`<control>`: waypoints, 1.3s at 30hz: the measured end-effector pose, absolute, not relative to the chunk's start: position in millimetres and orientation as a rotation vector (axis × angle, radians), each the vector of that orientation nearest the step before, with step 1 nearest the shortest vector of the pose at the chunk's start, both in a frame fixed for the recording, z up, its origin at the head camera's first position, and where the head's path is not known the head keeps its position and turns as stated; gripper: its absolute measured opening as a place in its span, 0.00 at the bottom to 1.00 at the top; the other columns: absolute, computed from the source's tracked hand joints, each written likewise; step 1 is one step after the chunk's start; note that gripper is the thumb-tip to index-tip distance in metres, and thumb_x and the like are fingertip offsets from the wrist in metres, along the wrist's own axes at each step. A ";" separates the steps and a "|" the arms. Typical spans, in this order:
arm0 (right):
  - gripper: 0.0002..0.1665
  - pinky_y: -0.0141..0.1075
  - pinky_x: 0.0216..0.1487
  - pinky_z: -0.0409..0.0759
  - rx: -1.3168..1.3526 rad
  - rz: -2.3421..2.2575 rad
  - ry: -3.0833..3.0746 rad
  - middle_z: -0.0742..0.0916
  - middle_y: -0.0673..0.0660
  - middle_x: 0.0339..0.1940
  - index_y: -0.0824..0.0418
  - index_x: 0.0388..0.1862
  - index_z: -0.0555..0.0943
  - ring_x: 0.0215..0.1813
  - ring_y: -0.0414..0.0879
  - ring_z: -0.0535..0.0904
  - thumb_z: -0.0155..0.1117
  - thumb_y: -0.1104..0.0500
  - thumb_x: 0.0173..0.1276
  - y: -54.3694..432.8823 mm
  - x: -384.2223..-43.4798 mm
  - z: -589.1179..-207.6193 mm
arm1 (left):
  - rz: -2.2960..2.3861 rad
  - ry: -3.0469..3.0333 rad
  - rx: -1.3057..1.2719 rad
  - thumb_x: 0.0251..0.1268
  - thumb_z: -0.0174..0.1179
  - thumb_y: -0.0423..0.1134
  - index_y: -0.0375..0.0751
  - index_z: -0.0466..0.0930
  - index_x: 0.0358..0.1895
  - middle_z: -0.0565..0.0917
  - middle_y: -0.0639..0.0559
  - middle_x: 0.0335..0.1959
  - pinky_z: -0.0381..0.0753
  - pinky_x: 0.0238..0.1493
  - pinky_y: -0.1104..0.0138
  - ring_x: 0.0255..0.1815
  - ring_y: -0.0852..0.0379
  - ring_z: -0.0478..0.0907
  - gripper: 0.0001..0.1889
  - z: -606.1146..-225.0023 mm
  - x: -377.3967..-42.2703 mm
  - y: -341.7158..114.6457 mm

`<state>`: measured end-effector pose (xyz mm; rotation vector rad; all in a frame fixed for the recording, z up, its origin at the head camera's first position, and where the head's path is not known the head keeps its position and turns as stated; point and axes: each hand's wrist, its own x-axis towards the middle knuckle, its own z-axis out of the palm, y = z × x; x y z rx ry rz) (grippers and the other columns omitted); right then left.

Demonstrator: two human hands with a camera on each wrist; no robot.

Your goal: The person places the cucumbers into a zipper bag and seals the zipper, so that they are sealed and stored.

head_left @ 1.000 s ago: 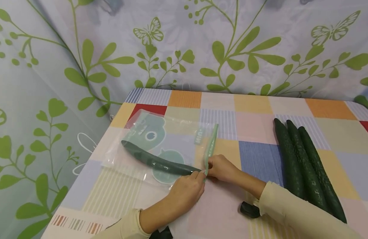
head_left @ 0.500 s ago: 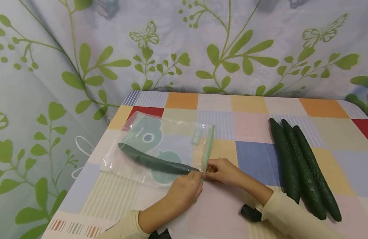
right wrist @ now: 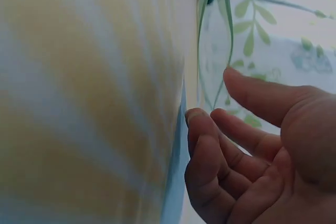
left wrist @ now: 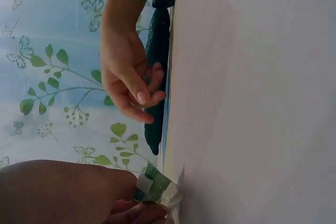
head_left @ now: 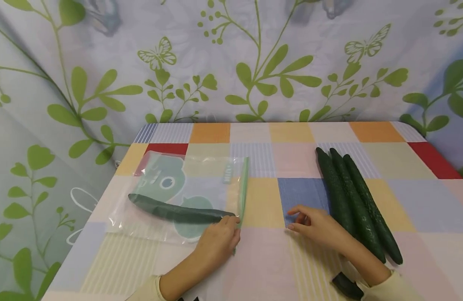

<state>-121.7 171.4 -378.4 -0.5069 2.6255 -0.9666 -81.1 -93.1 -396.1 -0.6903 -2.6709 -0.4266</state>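
Note:
A clear zip bag (head_left: 212, 167) with teal printed shapes lies flat at the left of the table, its green zip edge (head_left: 243, 188) facing right. Inside it is one long dark green cucumber (head_left: 179, 212). My left hand (head_left: 218, 238) pinches the near corner of the bag's mouth; the left wrist view shows the green zip strip (left wrist: 157, 182) by its fingers. My right hand (head_left: 318, 225) is apart from the bag, fingers loosely bent with nothing between them, as the right wrist view also shows. Close to its right lie three cucumbers (head_left: 361, 209) side by side.
A patchwork-patterned cloth (head_left: 261, 259) covers the table. Behind it hangs a pale curtain (head_left: 201, 50) with green leaves and butterflies. Each wrist carries a dark strapped device, such as the black band (head_left: 346, 285) on the right.
My right hand has let go of the bag's zip edge and moved right, toward the three cucumbers. The left hand keeps its hold on the bag's corner. The head view has turned rightward.

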 end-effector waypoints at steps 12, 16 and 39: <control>0.31 0.31 0.22 0.68 -0.292 -0.810 2.884 0.82 0.50 0.35 0.60 0.58 0.71 0.24 0.34 0.70 0.59 0.44 0.61 215.2 -100.5 -362.2 | -0.428 -2.636 -0.688 0.48 0.62 0.34 0.37 0.79 0.36 0.82 0.49 0.29 0.72 0.17 0.74 0.20 0.61 0.76 0.09 -399.5 -77.6 -93.8; 0.34 0.33 0.23 0.67 -0.201 -0.728 2.946 0.80 0.53 0.34 0.63 0.60 0.69 0.24 0.37 0.70 0.59 0.44 0.61 227.7 -94.6 -361.1 | -0.434 -2.621 -0.686 0.47 0.62 0.34 0.37 0.79 0.35 0.82 0.48 0.29 0.71 0.17 0.73 0.20 0.60 0.77 0.09 -400.2 -77.1 -94.3; 0.61 0.38 0.17 0.66 0.050 -0.612 2.772 0.56 0.82 0.51 0.79 0.65 0.46 0.14 0.46 0.69 0.55 0.32 0.57 227.2 -98.1 -367.1 | -0.419 -2.590 -0.702 0.48 0.63 0.34 0.38 0.79 0.35 0.82 0.50 0.28 0.70 0.16 0.77 0.20 0.62 0.77 0.09 -398.8 -76.9 -94.9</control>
